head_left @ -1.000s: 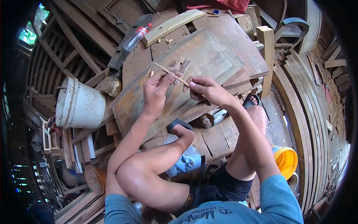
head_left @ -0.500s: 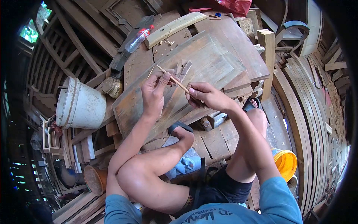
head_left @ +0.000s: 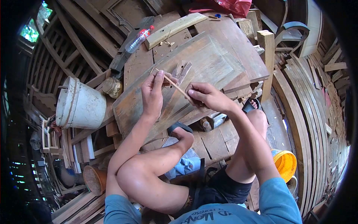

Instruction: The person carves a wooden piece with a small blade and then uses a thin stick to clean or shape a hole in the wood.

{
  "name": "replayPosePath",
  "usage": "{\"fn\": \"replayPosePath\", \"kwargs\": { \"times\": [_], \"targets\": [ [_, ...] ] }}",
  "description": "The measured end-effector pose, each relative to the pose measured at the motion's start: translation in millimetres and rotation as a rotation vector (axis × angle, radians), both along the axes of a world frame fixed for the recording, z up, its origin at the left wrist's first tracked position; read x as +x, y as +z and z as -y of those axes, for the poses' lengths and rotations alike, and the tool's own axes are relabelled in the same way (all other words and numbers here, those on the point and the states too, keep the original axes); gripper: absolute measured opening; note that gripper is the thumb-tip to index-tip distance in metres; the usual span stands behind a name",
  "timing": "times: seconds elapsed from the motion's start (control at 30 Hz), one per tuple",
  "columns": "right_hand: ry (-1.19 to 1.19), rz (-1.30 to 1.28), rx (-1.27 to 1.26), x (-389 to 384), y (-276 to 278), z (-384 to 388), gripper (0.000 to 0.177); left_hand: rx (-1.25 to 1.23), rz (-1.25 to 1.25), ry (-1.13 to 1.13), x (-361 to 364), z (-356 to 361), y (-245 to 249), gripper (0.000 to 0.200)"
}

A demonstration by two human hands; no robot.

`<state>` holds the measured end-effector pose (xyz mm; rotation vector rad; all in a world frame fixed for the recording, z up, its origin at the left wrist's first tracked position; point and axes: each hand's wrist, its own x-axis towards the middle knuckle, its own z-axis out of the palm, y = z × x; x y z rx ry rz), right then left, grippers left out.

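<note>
A thin, light wooden stick [head_left: 176, 85] slants between my two hands above a worn wooden panel [head_left: 209, 52]. My left hand [head_left: 153, 89] pinches its upper end between thumb and fingers, with a small pale tip showing above the thumb. The stick's lower end is in my right hand [head_left: 203, 96], whose fingers are curled around it; whatever else lies inside that hand is hidden. Just behind the stick, a short flat wood strip [head_left: 184, 72] rests on the panel.
Beyond the panel are a curved wood piece [head_left: 175, 29] and a plastic bottle [head_left: 138, 40]. On the left stand a white bucket [head_left: 82, 103] and a glass jar [head_left: 112, 87]. A yellow bucket [head_left: 285, 166] is at the right, near stacked boards [head_left: 298, 112].
A second thin sliver that stuck up above my left hand now shows only a short tip. My left fingers have shifted slightly along the stick; my right hand has hardly moved.
</note>
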<state>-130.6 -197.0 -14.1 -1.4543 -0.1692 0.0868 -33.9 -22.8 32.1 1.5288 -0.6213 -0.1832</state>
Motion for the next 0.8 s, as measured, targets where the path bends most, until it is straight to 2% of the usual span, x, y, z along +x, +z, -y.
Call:
{"fn": "replayPosePath", "kwargs": {
  "times": [0.23,0.3,0.43,0.5,0.53,0.6,0.67,0.7,0.73,0.8],
  "targets": [
    [-0.05,0.013,-0.032,0,4,-7,0.027,0.023,0.026,-0.029,2,0,-5,0.035],
    [-0.079,0.112,-0.102,1,-1,-13,0.026,0.031,0.033,-0.025,2,0,-9,0.035],
    [-0.03,0.096,-0.107,3,-4,-17,0.022,0.06,0.031,-0.064,5,0,-14,0.033],
    [-0.134,0.179,-0.233,3,-3,-14,0.026,0.065,0.001,-0.07,7,-1,-16,0.033],
    [-0.134,0.178,-0.233,3,-2,-13,0.026,0.127,-0.009,-0.06,11,-5,-19,0.031],
    [-0.303,0.041,-0.253,3,1,-8,0.026,0.185,-0.021,-0.051,14,-9,-24,0.031],
    [-0.341,-0.003,-0.257,3,-3,0,0.028,0.555,0.192,-0.019,15,-15,-32,0.041],
    [-0.413,0.025,-0.254,4,-5,3,0.028,0.751,0.39,0.018,17,-20,-35,0.058],
    [-0.485,0.052,-0.249,4,-7,6,0.029,0.753,0.391,0.017,16,-24,-39,0.058],
    [-0.488,0.036,-0.239,5,-12,10,0.033,0.945,0.658,0.087,15,-29,-45,0.066]
  ]
}}
